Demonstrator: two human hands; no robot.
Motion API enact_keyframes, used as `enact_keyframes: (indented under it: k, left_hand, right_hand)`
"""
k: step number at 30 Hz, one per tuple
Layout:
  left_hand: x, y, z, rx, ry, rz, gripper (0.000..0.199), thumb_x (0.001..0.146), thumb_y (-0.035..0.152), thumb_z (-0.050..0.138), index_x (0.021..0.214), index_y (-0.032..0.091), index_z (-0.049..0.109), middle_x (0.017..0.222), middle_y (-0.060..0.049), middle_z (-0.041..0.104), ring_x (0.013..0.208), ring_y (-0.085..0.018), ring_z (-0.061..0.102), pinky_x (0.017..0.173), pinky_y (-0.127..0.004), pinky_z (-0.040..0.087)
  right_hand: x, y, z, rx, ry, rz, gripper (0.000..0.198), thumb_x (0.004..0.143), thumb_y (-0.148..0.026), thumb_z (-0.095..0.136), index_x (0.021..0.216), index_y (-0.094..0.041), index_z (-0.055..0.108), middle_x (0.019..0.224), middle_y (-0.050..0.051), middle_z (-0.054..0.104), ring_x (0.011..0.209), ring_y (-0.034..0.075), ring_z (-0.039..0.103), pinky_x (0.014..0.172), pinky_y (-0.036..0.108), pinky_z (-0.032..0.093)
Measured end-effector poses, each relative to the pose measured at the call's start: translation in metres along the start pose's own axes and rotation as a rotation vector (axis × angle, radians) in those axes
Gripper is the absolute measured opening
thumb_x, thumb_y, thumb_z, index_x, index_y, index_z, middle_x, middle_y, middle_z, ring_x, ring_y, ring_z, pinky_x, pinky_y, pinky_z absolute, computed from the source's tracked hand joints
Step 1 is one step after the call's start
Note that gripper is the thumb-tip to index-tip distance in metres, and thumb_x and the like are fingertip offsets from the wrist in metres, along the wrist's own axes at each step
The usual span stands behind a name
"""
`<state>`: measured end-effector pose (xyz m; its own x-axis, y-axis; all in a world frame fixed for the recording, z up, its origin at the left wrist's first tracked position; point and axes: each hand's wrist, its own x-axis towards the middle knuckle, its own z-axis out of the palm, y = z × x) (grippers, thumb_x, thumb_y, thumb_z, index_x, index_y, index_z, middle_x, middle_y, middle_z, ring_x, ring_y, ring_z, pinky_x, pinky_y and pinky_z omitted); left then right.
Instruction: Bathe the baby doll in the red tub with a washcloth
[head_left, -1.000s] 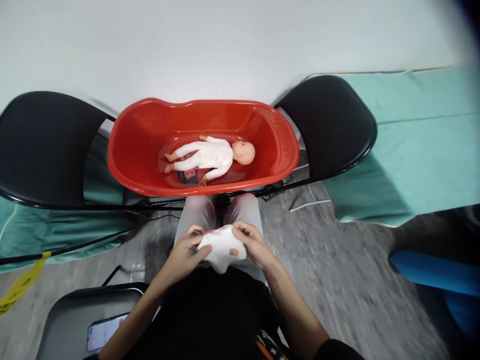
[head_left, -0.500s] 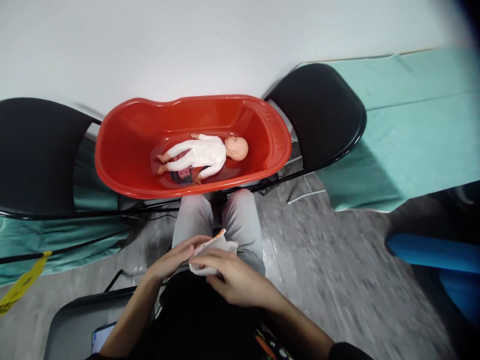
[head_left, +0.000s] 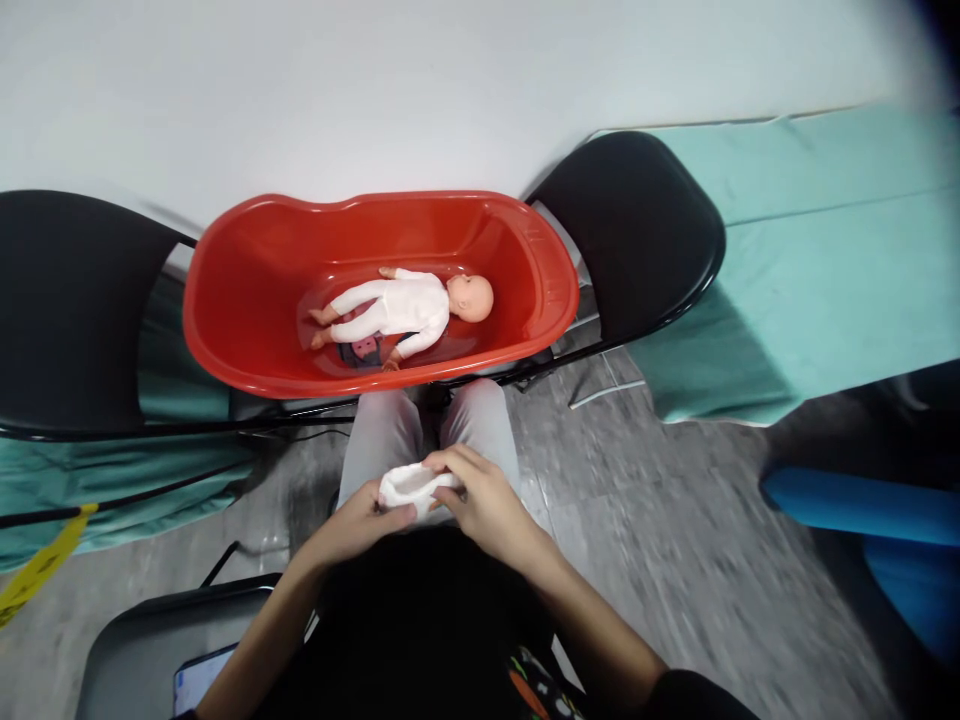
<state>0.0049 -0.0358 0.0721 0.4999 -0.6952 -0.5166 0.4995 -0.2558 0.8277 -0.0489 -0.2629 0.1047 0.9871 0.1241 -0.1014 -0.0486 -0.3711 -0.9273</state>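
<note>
Above my lap, both hands hold a small white cloth piece (head_left: 411, 486), its soft rim parted into an oval opening. My left hand (head_left: 365, 522) pinches its left end with the thumb on the near side. At the right end, my right hand (head_left: 480, 500) grips the rim between thumb and fingers. What kind of cloth article it is, I cannot tell. Beyond my knees, a baby doll (head_left: 409, 308) in a white suit lies on its back in a red baby bathtub (head_left: 247, 375), head to the right.
Black chairs stand left (head_left: 67, 310) and right (head_left: 637, 230) of the tub, against a white wall. Green cloth (head_left: 840, 260) covers a surface at right. A grey chair (head_left: 127, 650) with a phone (head_left: 199, 685) is lower left, below yellow tape (head_left: 45, 570). Something blue (head_left: 862, 505) is at right.
My hands have turned the cloth so that its opening faces up, where before they lay over it. My right hand has moved slightly up and now grips the rim.
</note>
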Motion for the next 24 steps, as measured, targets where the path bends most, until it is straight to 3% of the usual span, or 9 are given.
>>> enact_keyframes:
  k: [2, 4, 7, 10, 12, 15, 19, 24]
  left_hand:
    - [0.0, 0.01, 0.004, 0.001, 0.071, 0.041, 0.062, 0.092, 0.063, 0.073, 0.13, 0.015, 0.073, 0.115, -0.008, 0.076, 0.104, -0.026, 0.067, 0.095, -0.032, 0.053]
    - [-0.003, 0.017, 0.006, 0.005, 0.12, 0.077, 0.056, 0.095, 0.058, 0.071, 0.133, 0.016, 0.072, 0.117, -0.007, 0.076, 0.106, -0.025, 0.068, 0.096, -0.03, 0.053]
    - [-0.01, 0.024, 0.004, 0.012, 0.096, 0.098, 0.051, 0.096, 0.053, 0.072, 0.133, 0.018, 0.074, 0.116, -0.006, 0.077, 0.106, -0.024, 0.069, 0.095, -0.028, 0.054]
    - [-0.014, 0.03, 0.001, 0.047, 0.056, 0.124, 0.043, 0.097, 0.049, 0.071, 0.125, 0.017, 0.078, 0.112, -0.006, 0.079, 0.105, -0.024, 0.07, 0.097, -0.03, 0.055]
    - [-0.012, 0.031, 0.002, 0.106, 0.076, 0.155, 0.037, 0.098, 0.046, 0.069, 0.119, 0.016, 0.079, 0.107, -0.006, 0.079, 0.1, -0.023, 0.072, 0.094, -0.029, 0.056]
    - [-0.008, 0.029, 0.005, 0.163, 0.255, 0.249, 0.034, 0.094, 0.038, 0.074, 0.12, 0.017, 0.076, 0.111, -0.007, 0.079, 0.099, -0.021, 0.073, 0.089, -0.026, 0.058]
    - [-0.004, 0.025, 0.01, 0.217, 0.489, 0.39, 0.05, 0.089, 0.032, 0.079, 0.136, 0.021, 0.067, 0.115, -0.006, 0.079, 0.099, -0.019, 0.076, 0.088, -0.025, 0.059]
    - [-0.004, 0.032, 0.005, 0.491, 0.562, 0.55, 0.007, 0.09, 0.028, 0.077, 0.09, 0.021, 0.077, 0.089, -0.001, 0.079, 0.079, -0.014, 0.072, 0.079, -0.021, 0.056]
  right_hand:
    - [0.005, 0.008, -0.004, 0.062, 0.031, 0.057, 0.044, 0.087, -0.014, 0.077, 0.13, -0.024, 0.069, 0.118, 0.005, 0.064, 0.107, 0.018, 0.063, 0.097, 0.03, 0.053]
    - [0.008, 0.016, -0.008, 0.137, 0.028, 0.123, 0.061, 0.08, -0.026, 0.088, 0.137, -0.024, 0.067, 0.125, 0.007, 0.063, 0.106, 0.018, 0.063, 0.094, 0.03, 0.053]
    - [0.007, 0.022, -0.012, 0.331, -0.055, 0.216, 0.063, 0.084, -0.042, 0.084, 0.14, -0.021, 0.066, 0.129, 0.008, 0.066, 0.108, 0.02, 0.064, 0.092, 0.03, 0.052]
    - [0.004, 0.019, -0.011, 0.516, -0.098, 0.269, 0.045, 0.093, -0.054, 0.072, 0.117, -0.016, 0.073, 0.103, 0.005, 0.072, 0.091, 0.017, 0.065, 0.081, 0.026, 0.05]
    - [0.003, 0.013, -0.009, 0.535, -0.051, 0.281, 0.043, 0.092, -0.057, 0.072, 0.099, -0.014, 0.072, 0.086, 0.002, 0.067, 0.079, 0.015, 0.06, 0.072, 0.023, 0.046]
    - [0.005, 0.005, -0.005, 0.48, 0.087, 0.285, 0.043, 0.09, -0.057, 0.072, 0.087, -0.015, 0.069, 0.077, 0.0, 0.062, 0.072, 0.013, 0.055, 0.067, 0.022, 0.042]
    - [0.008, -0.003, -0.003, 0.423, 0.234, 0.298, 0.043, 0.088, -0.058, 0.07, 0.078, -0.016, 0.062, 0.07, -0.002, 0.054, 0.065, 0.011, 0.047, 0.059, 0.021, 0.038]
    - [0.009, -0.007, -0.006, 0.365, 0.3, 0.286, 0.044, 0.087, -0.058, 0.067, 0.073, -0.018, 0.056, 0.066, -0.003, 0.047, 0.063, 0.01, 0.042, 0.056, 0.02, 0.035]
